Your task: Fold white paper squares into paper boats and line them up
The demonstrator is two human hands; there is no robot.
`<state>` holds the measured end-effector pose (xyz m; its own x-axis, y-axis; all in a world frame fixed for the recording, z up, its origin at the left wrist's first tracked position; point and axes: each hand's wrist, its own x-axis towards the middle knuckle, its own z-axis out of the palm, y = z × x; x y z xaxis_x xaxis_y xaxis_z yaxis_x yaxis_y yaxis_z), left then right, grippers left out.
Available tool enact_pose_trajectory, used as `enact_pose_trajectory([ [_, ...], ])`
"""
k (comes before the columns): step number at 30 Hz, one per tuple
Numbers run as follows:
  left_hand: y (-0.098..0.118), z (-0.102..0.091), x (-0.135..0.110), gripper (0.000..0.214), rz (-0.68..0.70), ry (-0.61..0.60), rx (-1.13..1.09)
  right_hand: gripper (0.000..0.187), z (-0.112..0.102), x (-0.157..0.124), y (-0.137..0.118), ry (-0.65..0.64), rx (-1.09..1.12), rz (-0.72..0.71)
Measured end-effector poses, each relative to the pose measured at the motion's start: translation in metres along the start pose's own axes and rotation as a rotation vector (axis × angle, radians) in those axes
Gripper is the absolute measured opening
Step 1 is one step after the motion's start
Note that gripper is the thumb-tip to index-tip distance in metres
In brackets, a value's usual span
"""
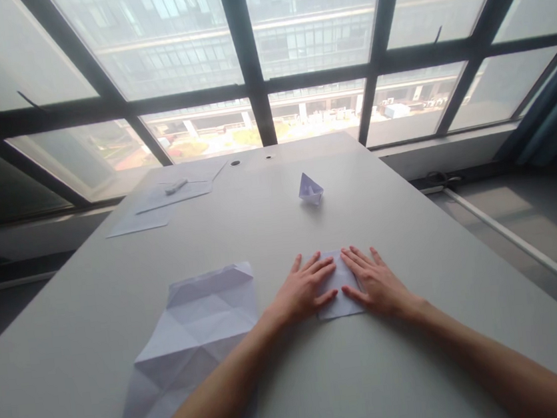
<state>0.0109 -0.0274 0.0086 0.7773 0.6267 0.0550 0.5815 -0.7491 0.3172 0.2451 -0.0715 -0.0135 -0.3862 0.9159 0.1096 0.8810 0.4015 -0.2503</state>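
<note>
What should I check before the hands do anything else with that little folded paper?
1. Left hand on the folded paper: ok, spread over its left side.
2. Right hand on it too: ok, spread over its right side.
3. Side edges lined up: cannot tell, the hands cover much of them.
4. Pointed paper shape clear of the fingers: ok, it stands farther back.
5. Creased sheet lying flat: not ok, its folds make ridges.
</note>
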Motion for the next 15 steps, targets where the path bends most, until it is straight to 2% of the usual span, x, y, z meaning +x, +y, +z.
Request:
enact_pose_trajectory([
  [8, -0.004, 0.013, 0.001, 0.082, -0.075, 0.027, 0.128, 0.075, 0.002, -0.001, -0.001, 0.018, -0.021, 0.01],
  [15, -0.006, 0.017, 0.002, 0.092, -0.14, 0.071, 0.12, 0.073, 0.002, -0.001, 0.0, 0.028, -0.004, 0.011],
])
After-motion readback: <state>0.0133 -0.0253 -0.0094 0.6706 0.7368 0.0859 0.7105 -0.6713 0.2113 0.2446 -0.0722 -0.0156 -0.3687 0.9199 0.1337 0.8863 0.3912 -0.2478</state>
